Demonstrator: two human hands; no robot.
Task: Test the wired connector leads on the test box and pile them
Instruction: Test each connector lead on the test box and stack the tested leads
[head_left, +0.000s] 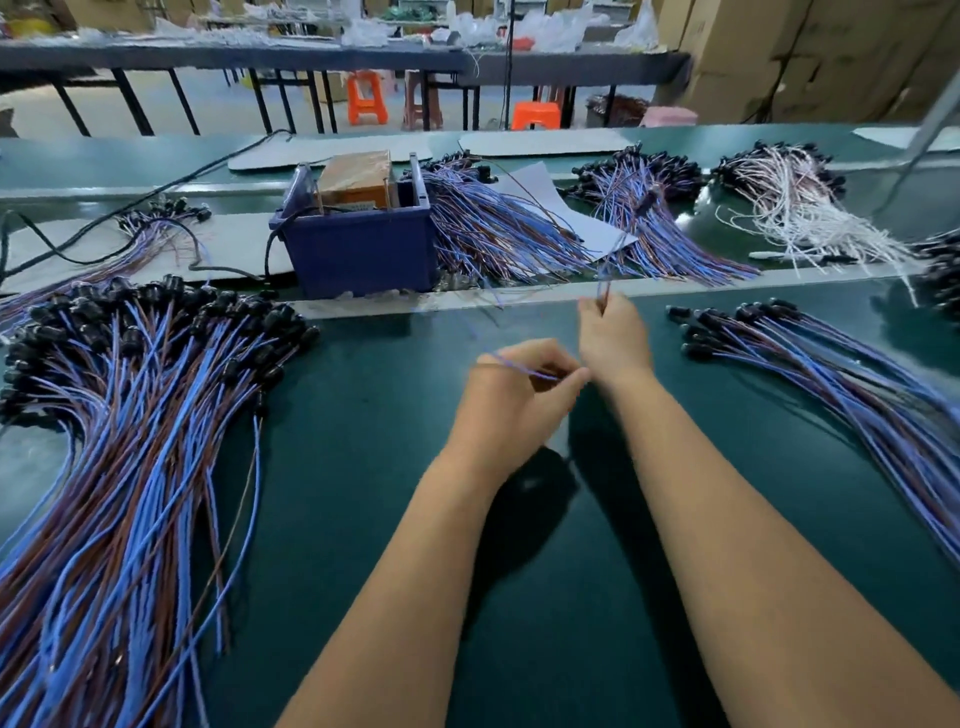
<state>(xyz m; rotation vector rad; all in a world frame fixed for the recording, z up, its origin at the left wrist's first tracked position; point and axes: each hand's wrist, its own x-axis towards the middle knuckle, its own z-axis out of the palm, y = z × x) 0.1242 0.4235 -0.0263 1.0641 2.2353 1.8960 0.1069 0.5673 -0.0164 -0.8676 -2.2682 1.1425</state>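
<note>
Two grips — left hand (511, 387), right hand (613, 340) — each pinching one lead's (615, 244) ends.

Blue-brown lead (621, 236) raised upright and blurred, blue test box (358, 249) behind, heaped lead pile (130, 415) left

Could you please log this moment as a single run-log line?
left hand: pinches blue wire | right hand: pinches lead raised over table | big pile: left | small pile: right | blue box: behind
</note>
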